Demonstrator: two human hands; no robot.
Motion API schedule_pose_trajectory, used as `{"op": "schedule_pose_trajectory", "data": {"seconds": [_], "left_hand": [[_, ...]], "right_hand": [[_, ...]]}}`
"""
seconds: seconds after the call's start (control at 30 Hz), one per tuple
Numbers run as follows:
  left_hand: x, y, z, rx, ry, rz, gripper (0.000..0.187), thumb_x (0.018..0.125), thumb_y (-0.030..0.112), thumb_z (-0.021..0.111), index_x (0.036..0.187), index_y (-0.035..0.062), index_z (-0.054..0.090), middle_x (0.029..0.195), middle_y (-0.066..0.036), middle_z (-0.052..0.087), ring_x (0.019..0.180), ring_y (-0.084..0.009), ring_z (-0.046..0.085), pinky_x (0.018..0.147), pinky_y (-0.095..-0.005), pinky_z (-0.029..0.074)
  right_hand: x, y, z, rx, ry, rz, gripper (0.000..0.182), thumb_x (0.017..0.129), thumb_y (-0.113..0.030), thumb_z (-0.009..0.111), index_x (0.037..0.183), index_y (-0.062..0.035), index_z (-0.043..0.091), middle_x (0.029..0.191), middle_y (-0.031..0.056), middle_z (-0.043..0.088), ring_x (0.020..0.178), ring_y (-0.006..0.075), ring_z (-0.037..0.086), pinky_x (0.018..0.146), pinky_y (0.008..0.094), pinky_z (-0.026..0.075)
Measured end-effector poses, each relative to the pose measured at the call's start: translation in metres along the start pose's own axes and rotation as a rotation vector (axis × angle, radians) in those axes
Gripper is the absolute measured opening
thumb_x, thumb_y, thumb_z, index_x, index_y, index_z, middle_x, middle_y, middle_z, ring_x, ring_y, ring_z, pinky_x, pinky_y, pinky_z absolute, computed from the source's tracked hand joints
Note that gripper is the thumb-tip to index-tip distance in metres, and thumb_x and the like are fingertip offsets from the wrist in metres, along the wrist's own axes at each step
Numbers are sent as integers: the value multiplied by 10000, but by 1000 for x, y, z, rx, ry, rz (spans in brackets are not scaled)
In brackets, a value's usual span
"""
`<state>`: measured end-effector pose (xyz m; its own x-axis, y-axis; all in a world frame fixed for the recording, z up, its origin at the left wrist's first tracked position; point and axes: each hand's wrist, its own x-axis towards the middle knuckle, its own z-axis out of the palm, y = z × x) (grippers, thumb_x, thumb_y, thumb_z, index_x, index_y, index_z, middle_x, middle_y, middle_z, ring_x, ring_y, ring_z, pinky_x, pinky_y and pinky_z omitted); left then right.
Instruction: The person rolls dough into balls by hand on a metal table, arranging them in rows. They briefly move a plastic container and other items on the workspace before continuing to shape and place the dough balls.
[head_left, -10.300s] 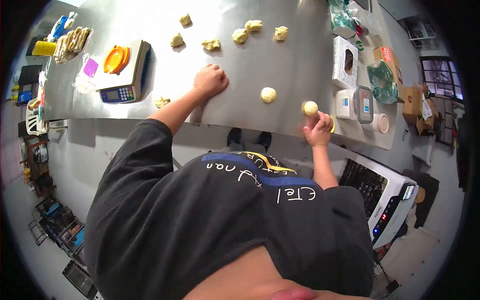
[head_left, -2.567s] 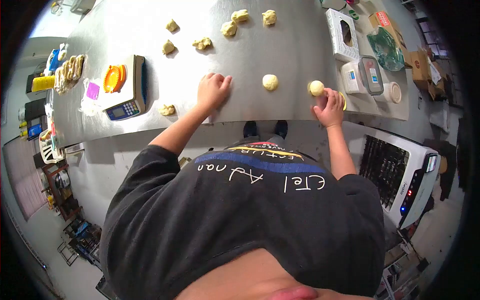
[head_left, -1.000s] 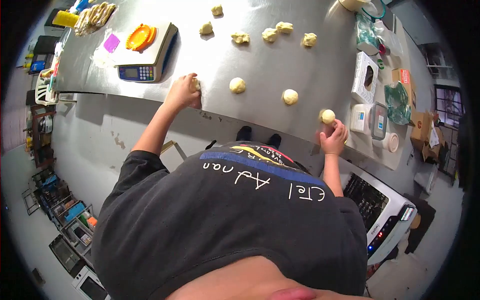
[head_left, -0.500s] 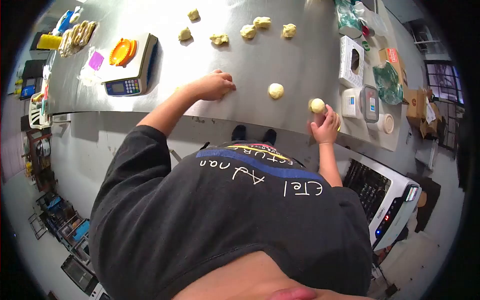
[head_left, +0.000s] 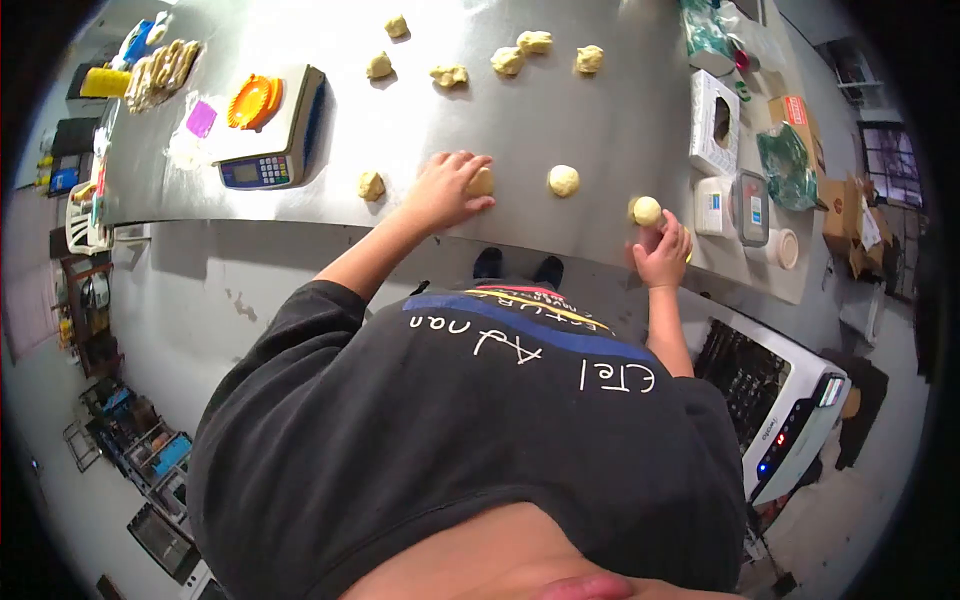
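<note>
In the head view, the steel table point(head_left: 560, 110) is smooth and shiny, with a strong light reflection in its middle. The left hand point(head_left: 447, 190) lies flat on this table, with the fingers spread over a pale yellow dough piece point(head_left: 481, 182) that looks soft and a little rough; part of it shows under the fingertips. The right hand point(head_left: 662, 253) is at the near table edge, and its fingers are curled against a smooth, round dough ball point(head_left: 647, 211), touching it from below. Between the two hands a second round ball point(head_left: 564, 180) rests alone on the steel. A small rough lump point(head_left: 371, 186) lies just left of the left hand. Farther away, a loose row of irregular dough lumps point(head_left: 507, 60) sits on the table. At the left stands a digital scale point(head_left: 270, 135) with a white platform, and on it lies an orange ridged round mould point(head_left: 251, 102). At the right side there is a white box point(head_left: 715, 123) with an oval opening, a clear plastic container point(head_left: 752, 207) with a grey lid whose contents I cannot tell, and a small round white tub point(head_left: 783, 248).
</note>
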<state>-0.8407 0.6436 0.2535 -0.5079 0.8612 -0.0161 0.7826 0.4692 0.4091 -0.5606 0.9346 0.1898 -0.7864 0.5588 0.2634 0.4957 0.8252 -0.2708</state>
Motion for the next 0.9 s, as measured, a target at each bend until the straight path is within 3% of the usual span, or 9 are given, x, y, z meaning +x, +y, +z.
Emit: {"op": "schedule_pose_trajectory", "data": {"seconds": [0.07, 0.13, 0.2, 0.33, 0.37, 0.53, 0.63, 0.83, 0.9], "left_hand": [[-14, -15, -8, 22, 83, -80, 428, 774, 326, 663, 1144, 122, 593, 1218, -152, 529, 1133, -343, 484, 978, -443, 380], [-36, -48, -5, 280, 363, -234, 356, 789, 330, 652, 1080, 127, 622, 1179, -161, 531, 1123, -340, 464, 990, -448, 339], [-55, -72, -3, 308, 411, -317, 291, 794, 308, 638, 1028, 137, 645, 1144, -177, 515, 1140, -356, 429, 1019, -470, 296], [-56, -99, 9, 194, 507, -225, 205, 814, 257, 615, 847, 55, 621, 957, -145, 564, 992, -318, 483, 893, -450, 364], [-48, -101, 10, 175, 563, -227, 215, 816, 229, 606, 718, 37, 604, 816, -129, 582, 867, -304, 517, 806, -424, 394], [-18, -116, 3, 235, 509, -247, 236, 780, 194, 600, 601, 43, 630, 675, -135, 577, 699, -316, 559, 704, -424, 456], [4, -125, -4, 275, 402, -310, 255, 778, 243, 572, 635, 55, 665, 691, -142, 606, 689, -321, 593, 685, -427, 486], [30, -136, -33, 169, 0, -521, 315, 827, 327, 506, 805, 78, 697, 833, -165, 667, 775, -340, 640, 727, -441, 509], [22, -147, -48, 105, 91, -572, 330, 830, 340, 508, 817, 62, 685, 827, -177, 663, 781, -350, 637, 729, -441, 504]], "right_hand": [[0, -3, -2, 5, 19, -14, 784, 590, -297, 702, 1298, -151, 400, 1110, 90, 521, 1052, 318, 469, 1003, 458, 314], [1, -4, -5, 28, -44, 43, 786, 578, -271, 703, 1296, -152, 403, 1128, 88, 520, 1068, 321, 465, 1009, 457, 311], [0, -2, 1, 32, 29, -10, 778, 574, -259, 694, 1290, -155, 408, 1115, 84, 520, 1065, 317, 465, 1010, 456, 312], [1, -1, 0, 29, 10, 7, 762, 575, -256, 679, 1280, -148, 412, 1103, 82, 518, 1060, 318, 463, 1010, 458, 313], [2, -1, 0, 14, 6, 7, 755, 578, -255, 673, 1277, -142, 412, 1099, 80, 518, 1056, 319, 463, 1009, 459, 314], [2, -1, 1, 31, 22, -32, 730, 587, -268, 662, 1261, -120, 424, 1052, 93, 525, 1027, 319, 474, 1000, 466, 322], [2, 0, 2, 2, 39, -53, 731, 593, -285, 662, 1262, -114, 422, 1043, 93, 529, 1002, 315, 483, 987, 465, 331], [0, 0, 2, -1, 39, -44, 730, 595, -287, 663, 1263, -124, 421, 1037, 89, 529, 1002, 313, 479, 991, 456, 323], [0, 0, 2, 8, 41, -41, 733, 593, -288, 666, 1264, -128, 420, 1039, 87, 528, 1008, 311, 477, 990, 457, 324]]}}
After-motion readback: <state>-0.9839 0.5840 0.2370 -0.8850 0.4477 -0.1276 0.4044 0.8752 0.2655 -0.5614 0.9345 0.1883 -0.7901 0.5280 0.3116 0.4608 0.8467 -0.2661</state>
